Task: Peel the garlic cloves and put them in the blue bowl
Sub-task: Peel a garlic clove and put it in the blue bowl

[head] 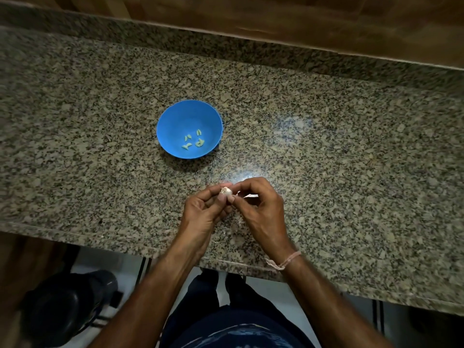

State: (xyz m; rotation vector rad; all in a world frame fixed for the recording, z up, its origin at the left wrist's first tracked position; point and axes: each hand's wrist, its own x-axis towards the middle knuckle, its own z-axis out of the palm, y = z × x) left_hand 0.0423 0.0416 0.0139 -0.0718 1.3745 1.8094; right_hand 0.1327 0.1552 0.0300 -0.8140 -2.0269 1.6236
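A blue bowl (175,121) stands on the speckled granite counter (326,146) and holds several small pale peeled garlic cloves (193,142). Nearer to me, above the counter's front part, my left hand (200,212) pinches a small whitish piece of garlic (226,191) between thumb and fingertips. My right hand (261,209) meets it from the right, its thumb and forefinger pinching a thin strip of papery skin (247,195) that trails off the garlic. A thread band circles my right wrist.
The counter's front edge (100,237) runs just below my hands, with a step in it under my wrists. A wooden wall (301,18) backs the counter. A dark round object (65,307) stands on the floor at lower left. Bits of skin lie under my hands.
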